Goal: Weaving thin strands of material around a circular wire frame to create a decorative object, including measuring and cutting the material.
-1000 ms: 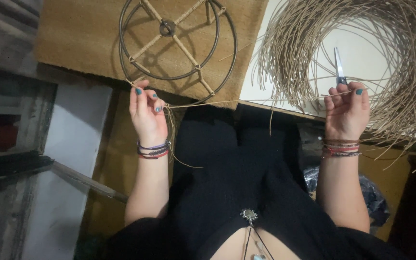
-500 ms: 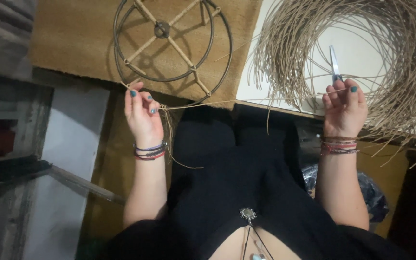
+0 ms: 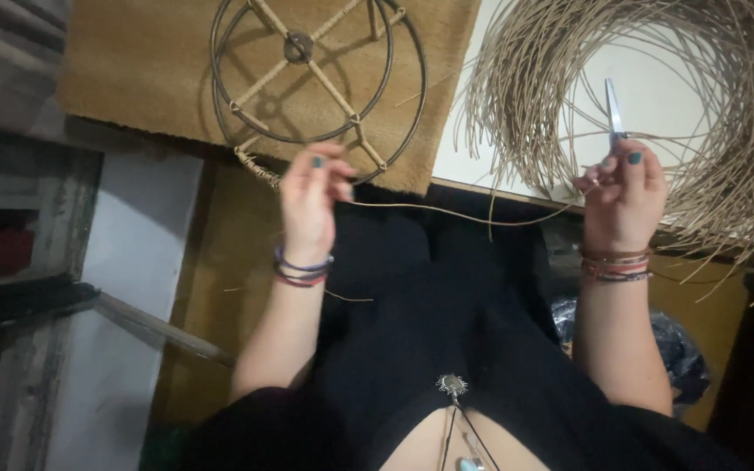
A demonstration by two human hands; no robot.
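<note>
Pinching one reed strand (image 3: 447,212), left hand (image 3: 311,205) blurs; right hand (image 3: 623,196) grips half-hidden scissors (image 3: 613,113) too.

Dim, soft focus — bright white patch top-right

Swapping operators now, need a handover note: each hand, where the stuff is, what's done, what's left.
Left hand: pinching one end of a thin cane strand, just below the round wire frame.
Right hand: holds the strand's other end plus scissors, blades up and together.
Strand spans between both hands, slightly slack.
Frame lies on the brown mat; coil of cane sits on the white surface at right.
Done: a short wrapped stretch on the frame's lower rim and spokes.
Left: most of the rim is bare wire.
</note>
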